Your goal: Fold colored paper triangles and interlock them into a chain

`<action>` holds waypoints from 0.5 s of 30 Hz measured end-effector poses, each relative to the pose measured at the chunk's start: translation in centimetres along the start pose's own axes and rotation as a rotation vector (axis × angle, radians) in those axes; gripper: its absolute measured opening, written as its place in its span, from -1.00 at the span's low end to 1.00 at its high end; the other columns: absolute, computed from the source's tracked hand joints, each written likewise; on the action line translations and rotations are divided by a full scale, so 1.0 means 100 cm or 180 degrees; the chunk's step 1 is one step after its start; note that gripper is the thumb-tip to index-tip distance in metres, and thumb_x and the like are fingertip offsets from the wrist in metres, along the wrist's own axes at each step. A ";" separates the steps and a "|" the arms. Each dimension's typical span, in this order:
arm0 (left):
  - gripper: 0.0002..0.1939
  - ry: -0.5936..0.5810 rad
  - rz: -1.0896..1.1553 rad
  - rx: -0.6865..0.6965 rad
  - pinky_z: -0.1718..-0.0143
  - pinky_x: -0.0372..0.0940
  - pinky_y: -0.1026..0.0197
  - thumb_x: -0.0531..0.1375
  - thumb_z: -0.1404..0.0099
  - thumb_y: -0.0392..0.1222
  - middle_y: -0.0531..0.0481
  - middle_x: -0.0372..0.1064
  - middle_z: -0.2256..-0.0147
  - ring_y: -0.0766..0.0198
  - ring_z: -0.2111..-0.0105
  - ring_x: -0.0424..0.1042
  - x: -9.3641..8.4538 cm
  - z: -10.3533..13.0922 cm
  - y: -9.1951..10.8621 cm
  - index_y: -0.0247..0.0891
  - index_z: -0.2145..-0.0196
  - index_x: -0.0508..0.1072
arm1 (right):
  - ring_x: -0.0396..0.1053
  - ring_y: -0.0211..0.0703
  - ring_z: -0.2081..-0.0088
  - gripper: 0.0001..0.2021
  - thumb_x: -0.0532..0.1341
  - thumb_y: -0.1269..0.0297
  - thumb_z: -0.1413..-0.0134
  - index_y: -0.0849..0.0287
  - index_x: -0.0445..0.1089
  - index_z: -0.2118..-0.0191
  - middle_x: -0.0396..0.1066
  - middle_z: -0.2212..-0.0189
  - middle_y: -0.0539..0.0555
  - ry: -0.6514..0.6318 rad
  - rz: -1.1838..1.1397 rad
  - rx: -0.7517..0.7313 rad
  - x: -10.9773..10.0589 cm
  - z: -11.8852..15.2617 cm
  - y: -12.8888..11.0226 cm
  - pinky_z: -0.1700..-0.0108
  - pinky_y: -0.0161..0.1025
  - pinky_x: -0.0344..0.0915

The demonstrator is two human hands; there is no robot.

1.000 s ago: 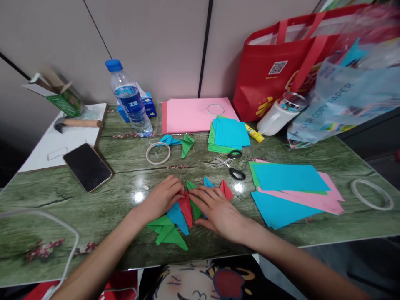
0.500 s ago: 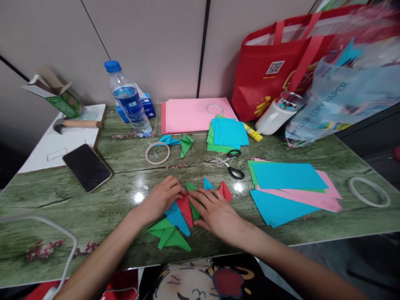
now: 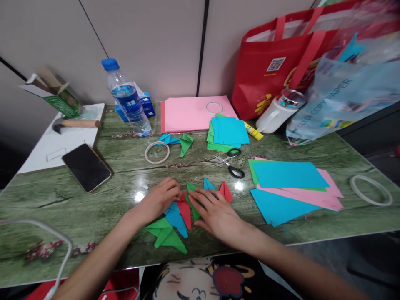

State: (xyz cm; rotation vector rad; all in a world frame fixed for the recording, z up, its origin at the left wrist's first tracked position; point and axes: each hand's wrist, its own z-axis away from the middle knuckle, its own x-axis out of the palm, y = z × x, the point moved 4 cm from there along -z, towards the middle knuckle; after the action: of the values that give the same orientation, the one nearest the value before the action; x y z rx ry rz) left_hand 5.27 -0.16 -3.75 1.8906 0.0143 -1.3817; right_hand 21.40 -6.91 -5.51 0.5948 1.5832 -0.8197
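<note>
Several folded paper pieces lie in front of me. My left hand (image 3: pixel 162 196) is closed, its fingertips on the top of the red folded piece (image 3: pixel 185 211). A blue folded piece (image 3: pixel 176 221) sits beside the red one, with a green folded piece (image 3: pixel 166 236) nearer the front edge. My right hand (image 3: pixel 215 210) lies with fingers spread over the green folded piece (image 3: pixel 191 200), covering part of it. Beyond its knuckles show a blue tip (image 3: pixel 208 183) and a small red folded piece (image 3: pixel 225 191).
Behind my hands are scissors (image 3: pixel 229 161), a tape ring (image 3: pixel 157 152), small folded pieces (image 3: pixel 186 144) and square sheets (image 3: pixel 229 131). Cut strips (image 3: pixel 290 175) lie right, a phone (image 3: pixel 86 167) left. A bottle (image 3: pixel 129 102), cup (image 3: pixel 276 112) and red bag (image 3: pixel 259 71) stand at the back.
My left hand has shifted slightly left. The lower green and blue folded pieces have moved a little left and toward the front edge. My right hand stays nearly in place.
</note>
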 end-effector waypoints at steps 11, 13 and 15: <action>-0.86 -0.0651 0.0243 0.0042 0.16 0.19 0.18 0.06 -0.34 -0.20 -0.03 0.30 0.31 0.22 0.23 0.26 -0.005 -0.009 -0.006 -0.25 0.31 0.39 | 0.03 0.11 -0.22 -0.48 0.16 0.11 -0.16 0.12 0.15 -0.21 0.09 -0.24 0.17 -0.0039 0.0038 0.0073 0.002 0.003 -0.008 -0.12 0.09 0.12; -0.90 -0.0755 0.0261 0.0008 0.18 0.18 0.18 0.09 -0.32 -0.25 -0.03 0.31 0.33 0.22 0.24 0.26 -0.005 -0.013 -0.006 -0.26 0.32 0.39 | 0.02 0.12 -0.23 -0.48 0.16 0.12 -0.16 0.11 0.14 -0.21 0.07 -0.24 0.18 -0.0025 0.0045 0.0065 0.003 0.003 -0.008 -0.13 0.10 0.11; -0.91 -0.0862 0.0286 -0.0029 0.21 0.18 0.19 0.11 -0.29 -0.30 -0.02 0.31 0.35 0.21 0.26 0.26 -0.005 -0.018 -0.004 -0.27 0.36 0.40 | 0.01 0.11 -0.23 -0.48 0.16 0.12 -0.16 0.11 0.15 -0.21 0.08 -0.24 0.18 -0.0034 0.0033 0.0076 0.003 0.003 -0.008 -0.14 0.10 0.11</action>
State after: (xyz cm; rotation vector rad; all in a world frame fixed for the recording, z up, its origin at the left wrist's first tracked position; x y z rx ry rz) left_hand 6.28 1.40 -3.36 1.6622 -0.1956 -1.5605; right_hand 20.91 -7.71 -5.69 0.6144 1.5612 -0.8337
